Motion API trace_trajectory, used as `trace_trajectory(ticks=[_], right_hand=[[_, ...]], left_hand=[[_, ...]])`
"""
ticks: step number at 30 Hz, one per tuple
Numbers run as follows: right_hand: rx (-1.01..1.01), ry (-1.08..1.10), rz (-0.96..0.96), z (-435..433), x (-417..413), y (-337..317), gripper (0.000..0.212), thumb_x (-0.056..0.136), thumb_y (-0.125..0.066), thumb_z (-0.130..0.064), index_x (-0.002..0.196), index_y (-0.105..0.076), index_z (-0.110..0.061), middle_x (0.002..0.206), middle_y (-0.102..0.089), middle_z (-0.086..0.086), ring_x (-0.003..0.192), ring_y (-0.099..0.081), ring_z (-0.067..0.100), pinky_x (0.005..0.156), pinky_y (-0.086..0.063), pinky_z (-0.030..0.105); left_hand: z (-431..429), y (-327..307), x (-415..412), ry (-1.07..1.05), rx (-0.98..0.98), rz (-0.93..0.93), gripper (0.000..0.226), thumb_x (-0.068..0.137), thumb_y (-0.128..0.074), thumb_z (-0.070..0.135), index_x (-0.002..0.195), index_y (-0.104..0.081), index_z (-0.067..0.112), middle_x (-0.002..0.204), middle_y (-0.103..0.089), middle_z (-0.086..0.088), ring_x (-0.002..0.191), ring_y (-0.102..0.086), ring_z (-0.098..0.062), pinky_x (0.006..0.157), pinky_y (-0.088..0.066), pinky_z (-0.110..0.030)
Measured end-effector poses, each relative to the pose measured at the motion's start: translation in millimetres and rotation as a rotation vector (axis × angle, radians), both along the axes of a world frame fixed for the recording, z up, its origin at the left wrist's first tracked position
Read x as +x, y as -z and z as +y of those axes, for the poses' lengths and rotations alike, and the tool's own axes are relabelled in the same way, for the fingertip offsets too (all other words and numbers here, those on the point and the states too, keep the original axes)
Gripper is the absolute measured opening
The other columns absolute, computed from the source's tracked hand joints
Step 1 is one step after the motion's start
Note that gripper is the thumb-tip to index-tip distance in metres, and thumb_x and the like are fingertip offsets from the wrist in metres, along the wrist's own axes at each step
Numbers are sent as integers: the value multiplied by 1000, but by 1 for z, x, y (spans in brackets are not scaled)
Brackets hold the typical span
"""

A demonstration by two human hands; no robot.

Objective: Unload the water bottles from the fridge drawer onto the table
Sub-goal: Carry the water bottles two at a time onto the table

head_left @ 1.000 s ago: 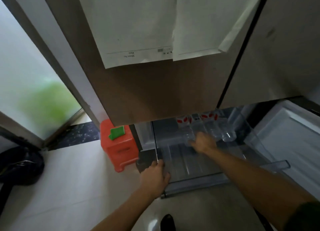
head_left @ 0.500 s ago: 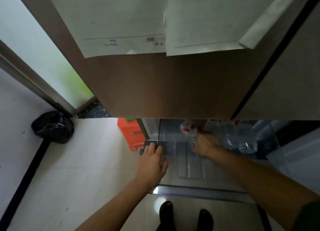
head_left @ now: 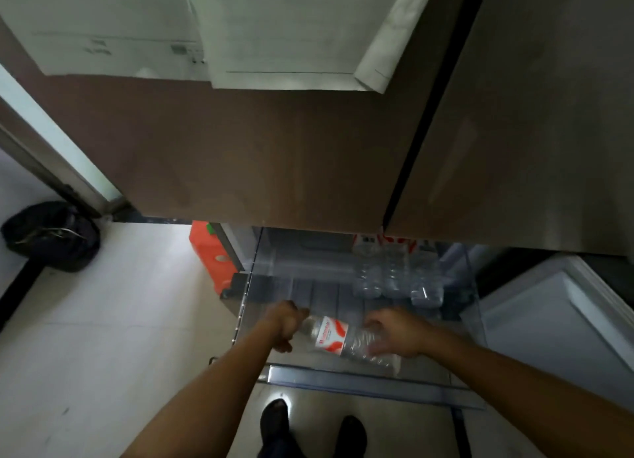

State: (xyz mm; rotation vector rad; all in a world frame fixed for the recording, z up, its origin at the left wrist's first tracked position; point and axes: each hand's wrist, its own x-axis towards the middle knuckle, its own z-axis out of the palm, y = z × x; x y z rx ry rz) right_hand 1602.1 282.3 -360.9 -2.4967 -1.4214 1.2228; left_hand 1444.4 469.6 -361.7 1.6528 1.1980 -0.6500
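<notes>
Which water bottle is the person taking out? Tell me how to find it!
Look under the big brown fridge door at the clear pulled-out drawer. Near its front edge, one water bottle lies sideways between the left hand and right hand. Its red-and-white label faces up, while the other bottles sit bunched at the back.

The fridge door hides the rear of the fridge drawer and the tops of the water bottles standing there, so their caps and full count cannot be told. The left hand covers the cap end of the lying water bottle, the right hand blurs over its base, and its label text is unreadable. Print on the papers is smeared, their tops cut by the frame.
</notes>
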Motion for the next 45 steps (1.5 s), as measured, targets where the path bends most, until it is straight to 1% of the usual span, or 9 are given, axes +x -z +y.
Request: trace_trajectory(ticks=[6,12,15,19,26,30,35,41,45], right_hand=[[184,261,-435,57,32,-7,58,95,-45,-54,132,-46,-10,112,-60,15,86,-60,25,69,-50,33],[50,268,-502,97,23,13,92,95,-43,-54,151,2,3,148,-36,26,104,-62,31,76,-49,33],[55,249,-437,91,26,8,87,89,-52,-54,151,-15,-6,134,-54,19,97,-65,31,77,-53,32],[100,186,-282,59,10,-15,85,77,-69,-47,146,-25,-26,121,-64,11,105,-64,33,85,-50,34],[-211,-134,-319,0,-14,-24,63,67,-75,-51,119,-56,-20,117,-67,4,106,-65,23,85,-50,30],[-312,-225,-315,-1,-10,-29,71,67,-78,-45,127,-51,-20,125,-63,6,112,-61,24,90,-48,33],[-8,-178,-249,60,-28,-16,103,69,-71,-57,151,-20,-22,143,-48,9,124,-52,29,98,-45,38],[11,-228,-269,98,-51,4,50,80,-63,-48,119,-57,-18,121,-63,8,109,-60,27,88,-45,32],[23,-229,-272,89,-41,-21,46,81,-65,-45,116,-59,-15,119,-62,8,107,-59,26,88,-47,33]], left_hand=[[3,2,-8,-45,-164,-37,33,98,-46,37,93,-55,6,63,-46,-8,45,-41,-15,48,-33,-23],[-2,-18,-10,-63,96,-270,33,95,-50,37,103,-57,6,83,-61,-10,64,-56,-20,56,-49,-29],[9,-32,-20,9,311,-293,29,88,-54,37,96,-60,9,96,-67,-16,90,-64,-32,87,-53,-45],[28,-59,-27,97,522,-297,29,85,-53,42,94,-62,15,95,-68,-10,85,-64,-26,82,-55,-42],[29,-83,-31,143,737,-319,22,89,-57,40,93,-60,19,89,-68,-6,73,-64,-20,72,-58,-36],[19,-87,-49,138,792,-328,20,90,-56,38,94,-60,19,89,-68,-4,70,-61,-17,65,-54,-27],[8,-81,-74,71,822,-331,22,91,-51,44,94,-57,23,92,-68,0,70,-62,-15,66,-56,-32],[-3,-81,-84,21,865,-301,48,82,-33,66,96,-51,24,89,-68,-3,71,-64,-22,67,-57,-40],[-9,-85,-75,87,901,-294,53,83,-36,70,104,-51,24,98,-66,0,77,-66,-21,70,-59,-40]])
